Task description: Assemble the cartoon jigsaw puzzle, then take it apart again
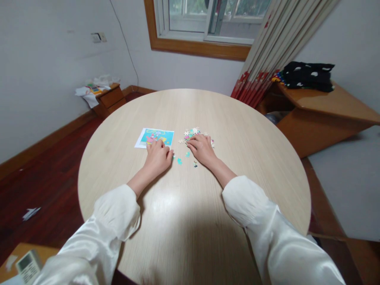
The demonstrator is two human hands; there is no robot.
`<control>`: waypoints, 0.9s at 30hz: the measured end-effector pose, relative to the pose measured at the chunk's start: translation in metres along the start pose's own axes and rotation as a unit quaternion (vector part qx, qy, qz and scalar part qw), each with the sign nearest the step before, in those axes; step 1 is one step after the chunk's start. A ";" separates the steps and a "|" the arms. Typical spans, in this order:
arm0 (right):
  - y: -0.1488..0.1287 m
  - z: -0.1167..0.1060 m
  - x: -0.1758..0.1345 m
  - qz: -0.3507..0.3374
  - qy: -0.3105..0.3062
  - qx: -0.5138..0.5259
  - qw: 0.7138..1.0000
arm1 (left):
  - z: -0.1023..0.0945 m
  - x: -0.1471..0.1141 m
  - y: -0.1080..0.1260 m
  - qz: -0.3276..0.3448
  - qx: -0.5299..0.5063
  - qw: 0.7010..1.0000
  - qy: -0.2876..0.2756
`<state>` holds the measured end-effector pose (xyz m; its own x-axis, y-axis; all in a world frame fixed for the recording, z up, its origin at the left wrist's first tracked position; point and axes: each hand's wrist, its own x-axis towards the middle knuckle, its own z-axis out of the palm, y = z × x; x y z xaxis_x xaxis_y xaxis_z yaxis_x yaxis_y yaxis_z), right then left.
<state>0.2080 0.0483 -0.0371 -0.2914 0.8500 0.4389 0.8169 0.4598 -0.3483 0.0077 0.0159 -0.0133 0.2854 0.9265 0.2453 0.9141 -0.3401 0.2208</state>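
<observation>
A picture card (170, 134) with colourful cartoon figures on a blue ground lies on the round table (184, 221). My left hand (158, 156) rests over the card's lower edge, fingers loosely bent and thumb apart, gripping nothing that shows. To its right, a pile of puzzle pieces (195, 130) sits partly under my right hand (203, 149). The thumb and forefinger of that hand are brought together at the pile's left side, seemingly on a small puzzle piece (186, 142). Between and below the hands lie a teal piece (179, 161), a pale teal piece (187, 154) and a dark-marked piece (195, 164).
A window (202, 43) and a long curtain (279, 39) are beyond the table. At right stands a wooden cabinet (329, 118) with dark cloth (308, 75) on top. A remote control (29, 267) lies at lower left; a small wooden stand (111, 99) is behind left.
</observation>
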 end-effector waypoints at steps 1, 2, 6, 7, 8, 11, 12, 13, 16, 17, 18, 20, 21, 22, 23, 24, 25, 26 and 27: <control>-0.001 -0.002 0.000 0.005 0.011 0.003 1.000 | -0.002 0.000 -0.001 -0.002 -0.007 1.000 0.005; -0.002 -0.004 -0.001 0.013 0.022 0.010 1.000 | -0.003 -0.001 -0.002 0.000 -0.017 1.000 0.008; -0.013 -0.010 -0.008 0.037 0.004 0.083 0.996 | -0.007 -0.004 -0.009 0.043 -0.055 0.998 -0.008; -0.016 -0.011 -0.011 0.037 -0.017 0.104 0.994 | -0.007 -0.004 -0.010 0.057 -0.060 0.997 -0.014; -0.019 -0.011 -0.014 0.035 -0.041 0.123 0.991 | -0.006 -0.005 -0.012 0.068 -0.061 0.996 -0.018; -0.025 -0.015 -0.022 0.027 -0.114 0.168 0.979 | -0.002 -0.005 -0.015 0.080 -0.056 0.995 -0.023; -0.026 -0.017 -0.024 0.024 -0.140 0.182 0.973 | -0.001 -0.005 -0.015 0.079 -0.054 0.995 -0.023; -0.027 -0.020 -0.025 0.019 -0.166 0.194 0.967 | 0.000 -0.005 -0.016 0.076 -0.053 0.995 -0.025; -0.031 -0.027 -0.027 0.011 -0.227 0.201 0.953 | 0.002 -0.005 -0.014 0.071 -0.054 0.995 -0.034; -0.033 -0.029 -0.027 0.012 -0.237 0.192 0.952 | 0.003 -0.005 -0.014 0.070 -0.055 0.995 -0.037; -0.036 -0.030 -0.027 0.015 -0.240 0.177 0.954 | 0.003 -0.005 -0.013 0.070 -0.056 0.995 -0.037; -0.040 -0.031 -0.028 0.017 -0.226 0.142 0.964 | 0.004 -0.005 -0.012 0.072 -0.057 0.995 -0.033; -0.042 -0.030 -0.028 0.015 -0.215 0.126 0.968 | 0.004 -0.005 -0.012 0.072 -0.057 0.995 -0.031; -0.043 -0.029 -0.028 0.012 -0.203 0.114 0.972 | 0.005 -0.005 -0.012 0.073 -0.057 0.995 -0.027; -0.043 -0.028 -0.028 0.010 -0.190 0.108 0.976 | 0.005 -0.005 -0.012 0.074 -0.057 0.995 -0.024; -0.041 -0.027 -0.027 0.009 -0.175 0.106 0.979 | 0.006 -0.005 -0.013 0.076 -0.058 0.995 -0.021; -0.038 -0.024 -0.025 0.009 -0.158 0.107 0.982 | 0.006 -0.005 -0.013 0.078 -0.060 0.995 -0.017; -0.035 -0.022 -0.023 0.009 -0.137 0.105 0.985 | 0.006 -0.004 -0.013 0.078 -0.064 0.995 -0.012; -0.030 -0.019 -0.020 0.010 -0.111 0.099 0.989 | 0.006 -0.004 -0.013 0.076 -0.069 0.995 -0.008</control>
<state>0.1993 0.0127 -0.0196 -0.3968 0.8845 0.2454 0.7160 0.4655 -0.5202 -0.0035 0.0179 -0.0231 0.4228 0.8645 0.2718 0.8124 -0.4945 0.3090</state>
